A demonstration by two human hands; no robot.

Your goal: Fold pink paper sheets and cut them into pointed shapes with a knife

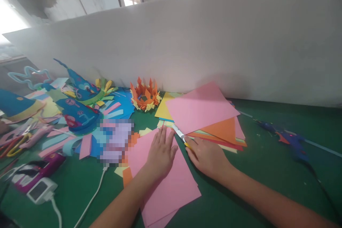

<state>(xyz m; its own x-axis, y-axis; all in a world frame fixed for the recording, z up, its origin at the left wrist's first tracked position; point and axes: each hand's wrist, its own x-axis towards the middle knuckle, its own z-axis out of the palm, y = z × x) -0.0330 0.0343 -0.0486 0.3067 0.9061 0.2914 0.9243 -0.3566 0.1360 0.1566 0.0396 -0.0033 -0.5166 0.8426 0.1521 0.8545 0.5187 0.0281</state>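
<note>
My left hand [160,153] lies flat with its fingers stretched out on a pink sheet of paper [171,188], which rests over at least one more pink sheet. In my closed right hand [208,156] is a utility knife [179,132], white and yellow, its front end pointing up and left at the sheet's right edge near my left fingertips. Just beyond the knife, another pink sheet [200,105] tops a fanned stack of coloured paper, with an orange sheet [221,130] showing below it.
A blue glue gun [292,142] with a cord lies on the green table [263,178] at right. An orange paper crown [145,96] stands near the white partition [187,42]. Blue cone hats [80,114], paper strips, scissors [20,146] and white cables [92,197] crowd the left.
</note>
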